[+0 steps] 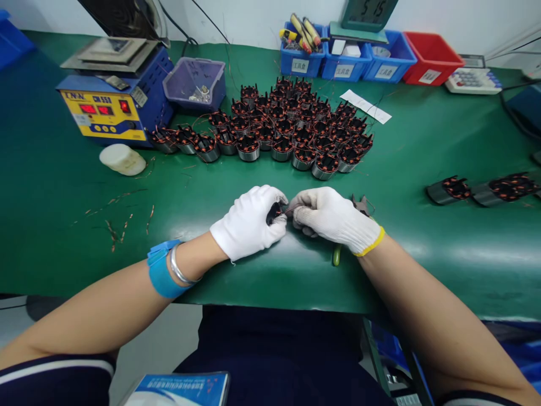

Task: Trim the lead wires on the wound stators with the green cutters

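My left hand (256, 220), in a white glove, is wrapped round a motor stator (275, 212), black with copper windings, mostly hidden by the fingers. Close against it, my gloved right hand (323, 214) pinches thin copper wire (291, 210) coming from the stator. Partly covered by the right hand lies a pair of cutters (361, 205) with a green handle (337, 255). Beyond both hands stand many wound stators (282, 148) in a tight group on the green table.
A blue and yellow soldering unit (110, 113) stands back left beside a purple bin (194, 84). Blue tool boxes (301, 65) and a red box (431, 59) line the wall. More stators (446, 192) lie at right. Wire scraps (122, 228) and a white lump (122, 159) are at left.
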Demonstrator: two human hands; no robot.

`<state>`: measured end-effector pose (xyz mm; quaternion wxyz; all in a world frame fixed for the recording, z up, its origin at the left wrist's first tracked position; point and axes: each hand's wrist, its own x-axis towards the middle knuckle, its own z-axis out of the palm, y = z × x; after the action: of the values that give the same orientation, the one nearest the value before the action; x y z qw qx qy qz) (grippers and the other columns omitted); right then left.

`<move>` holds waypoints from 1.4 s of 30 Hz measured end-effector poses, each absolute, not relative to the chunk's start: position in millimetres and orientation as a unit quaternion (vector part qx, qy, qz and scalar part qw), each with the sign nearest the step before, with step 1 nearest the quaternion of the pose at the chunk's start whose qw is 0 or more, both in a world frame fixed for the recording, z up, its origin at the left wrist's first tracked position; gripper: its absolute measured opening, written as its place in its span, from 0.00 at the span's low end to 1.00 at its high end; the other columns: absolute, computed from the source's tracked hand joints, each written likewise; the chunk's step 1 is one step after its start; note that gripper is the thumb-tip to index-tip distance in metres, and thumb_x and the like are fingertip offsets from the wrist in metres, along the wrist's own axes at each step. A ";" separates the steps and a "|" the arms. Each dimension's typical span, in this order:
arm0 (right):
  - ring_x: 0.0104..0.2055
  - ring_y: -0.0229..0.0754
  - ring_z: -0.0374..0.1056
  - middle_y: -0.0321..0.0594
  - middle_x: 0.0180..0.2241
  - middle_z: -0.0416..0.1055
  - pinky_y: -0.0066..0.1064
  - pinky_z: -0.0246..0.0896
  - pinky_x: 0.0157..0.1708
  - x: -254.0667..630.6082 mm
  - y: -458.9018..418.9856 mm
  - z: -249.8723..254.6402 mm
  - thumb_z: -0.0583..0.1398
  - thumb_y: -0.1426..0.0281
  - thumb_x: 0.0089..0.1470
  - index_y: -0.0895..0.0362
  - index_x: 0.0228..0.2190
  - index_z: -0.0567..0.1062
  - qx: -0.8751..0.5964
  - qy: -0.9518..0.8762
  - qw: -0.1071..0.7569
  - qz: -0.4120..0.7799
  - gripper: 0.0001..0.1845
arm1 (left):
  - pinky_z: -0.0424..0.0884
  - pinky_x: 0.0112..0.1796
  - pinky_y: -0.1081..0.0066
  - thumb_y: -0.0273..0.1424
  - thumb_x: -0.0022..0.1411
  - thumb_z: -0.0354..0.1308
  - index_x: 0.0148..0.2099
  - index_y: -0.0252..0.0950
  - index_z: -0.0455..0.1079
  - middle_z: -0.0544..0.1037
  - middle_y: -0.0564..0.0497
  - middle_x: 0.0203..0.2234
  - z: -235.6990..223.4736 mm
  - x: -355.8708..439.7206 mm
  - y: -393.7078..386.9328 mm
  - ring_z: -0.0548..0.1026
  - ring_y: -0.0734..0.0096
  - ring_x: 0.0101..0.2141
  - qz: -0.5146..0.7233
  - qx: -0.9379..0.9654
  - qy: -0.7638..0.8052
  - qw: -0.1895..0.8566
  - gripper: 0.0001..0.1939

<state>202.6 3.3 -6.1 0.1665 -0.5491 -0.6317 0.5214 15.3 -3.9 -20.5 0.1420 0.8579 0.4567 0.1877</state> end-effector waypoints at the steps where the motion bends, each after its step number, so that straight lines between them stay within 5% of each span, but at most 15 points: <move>1: 0.17 0.33 0.65 0.35 0.21 0.73 0.20 0.59 0.16 203.9 2.7 -5.4 0.59 0.72 0.51 0.57 0.30 0.75 -0.548 -0.636 0.159 0.520 0.05 | 0.69 0.40 0.61 0.33 0.56 0.51 0.42 0.35 0.66 0.74 0.46 0.36 -19.6 15.1 -4.1 0.72 0.59 0.38 0.186 0.858 0.454 0.149 0.12; 8: 0.19 0.33 0.64 0.35 0.23 0.72 0.22 0.60 0.17 212.5 -0.5 -3.6 0.59 0.71 0.49 0.58 0.32 0.74 -0.506 -0.612 0.140 0.591 0.06 | 0.67 0.38 0.62 0.32 0.54 0.51 0.40 0.37 0.67 0.73 0.48 0.34 -20.0 17.6 -5.7 0.70 0.61 0.37 0.188 0.859 0.447 0.165 0.10; 13: 0.28 0.36 0.68 0.39 0.31 0.74 0.25 0.64 0.26 212.6 13.8 8.2 0.63 0.66 0.47 0.59 0.41 0.75 -0.498 -0.643 0.139 0.565 0.17 | 0.66 0.37 0.62 0.31 0.54 0.51 0.39 0.37 0.68 0.72 0.48 0.33 -22.2 19.8 -7.1 0.70 0.60 0.37 0.199 0.857 0.451 0.153 0.09; 17: 0.22 0.33 0.62 0.35 0.24 0.72 0.22 0.56 0.19 203.9 21.0 11.8 0.67 0.62 0.44 0.58 0.32 0.76 -0.526 -0.667 0.077 0.521 0.14 | 0.66 0.36 0.62 0.32 0.54 0.52 0.38 0.37 0.68 0.71 0.48 0.33 -21.0 19.3 -7.3 0.70 0.59 0.37 0.189 0.855 0.457 0.154 0.09; 21: 0.14 0.29 0.52 0.30 0.13 0.62 0.22 0.44 0.11 194.6 17.9 8.7 0.67 0.58 0.44 0.57 0.18 0.68 -0.525 -0.600 0.051 0.601 0.18 | 0.66 0.37 0.62 0.33 0.56 0.52 0.39 0.38 0.67 0.71 0.47 0.34 -21.1 19.9 -8.0 0.70 0.59 0.38 0.185 0.854 0.462 0.150 0.09; 28: 0.11 0.28 0.51 0.33 0.12 0.65 0.20 0.42 0.08 188.4 14.0 4.6 0.63 0.65 0.45 0.58 0.16 0.68 -0.528 -0.542 0.101 0.647 0.14 | 0.68 0.39 0.62 0.32 0.55 0.53 0.39 0.37 0.65 0.71 0.46 0.37 -18.5 18.7 -8.4 0.72 0.58 0.40 0.172 0.845 0.478 0.166 0.09; 34: 0.12 0.28 0.55 0.39 0.19 0.73 0.18 0.46 0.09 189.7 11.8 4.0 0.63 0.67 0.45 0.59 0.18 0.69 -0.535 -0.531 0.124 0.646 0.11 | 0.69 0.49 0.59 0.32 0.44 0.60 0.52 0.37 0.61 0.66 0.41 0.55 -5.7 7.6 -13.9 0.70 0.52 0.52 0.177 0.843 0.438 0.255 0.30; 38: 0.13 0.28 0.57 0.39 0.19 0.73 0.18 0.49 0.10 190.1 7.6 3.0 0.63 0.66 0.44 0.60 0.20 0.72 -0.536 -0.541 0.136 0.634 0.10 | 0.65 0.55 0.58 0.33 0.42 0.63 0.68 0.35 0.42 0.53 0.36 0.65 -2.2 3.0 -13.2 0.69 0.50 0.56 0.185 0.819 0.441 0.317 0.54; 42: 0.15 0.30 0.59 0.37 0.19 0.71 0.20 0.56 0.14 190.9 0.0 4.0 0.65 0.64 0.43 0.59 0.22 0.73 -0.523 -0.542 0.182 0.632 0.11 | 0.72 0.48 0.59 0.39 0.47 0.63 0.70 0.36 0.41 0.62 0.36 0.62 -5.9 -6.0 4.4 0.73 0.53 0.52 0.225 0.770 0.408 0.436 0.53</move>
<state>190.9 0.0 4.0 0.1820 -0.5234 -0.5416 0.6321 -6.0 4.4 -5.9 0.4357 0.7700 0.4083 0.2248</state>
